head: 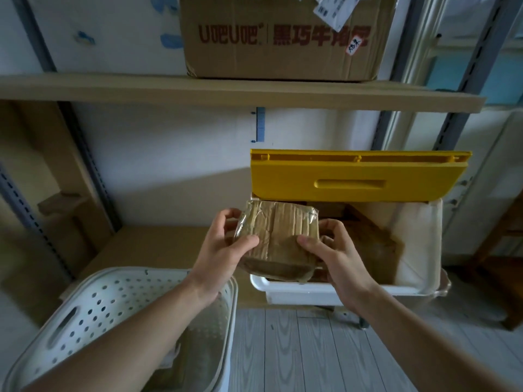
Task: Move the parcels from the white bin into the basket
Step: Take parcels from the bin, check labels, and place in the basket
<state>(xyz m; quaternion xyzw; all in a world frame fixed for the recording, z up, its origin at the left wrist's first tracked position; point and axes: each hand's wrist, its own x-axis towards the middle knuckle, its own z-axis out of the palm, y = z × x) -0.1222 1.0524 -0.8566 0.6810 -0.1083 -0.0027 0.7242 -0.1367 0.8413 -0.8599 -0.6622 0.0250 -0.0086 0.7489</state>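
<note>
Right now both your hands are clamped on one brown parcel (276, 236), a flat cardboard packet wrapped in clear tape, held up over the front left corner of the white bin (325, 288). Your left hand (223, 250) grips its left edge: the thumb lies across the near face and the curled fingers wrap round the far side. Your right hand (336, 250) takes the right edge the same way, thumb pressed on the near face close to the left thumb, fingers curled behind the right side. The two thumbs point at each other and lie near but not touching. The parcel is tilted, its far edge higher than its near edge, and it hangs above the bin's rim rather than resting on it. Inside the bin, more brown parcels (370, 244) lie behind and to the right of your right hand. The bin's yellow lid (359, 176) stands open at the back, leaning against the wall. The white basket (93, 312), perforated with round holes and a slot handle, sits on the floor at lower left, just beside the bin, under your left forearm; something brown lies in its bottom, too dim to tell apart. A large cardboard box (283, 38) sits on the shelf (113, 86) above.
</note>
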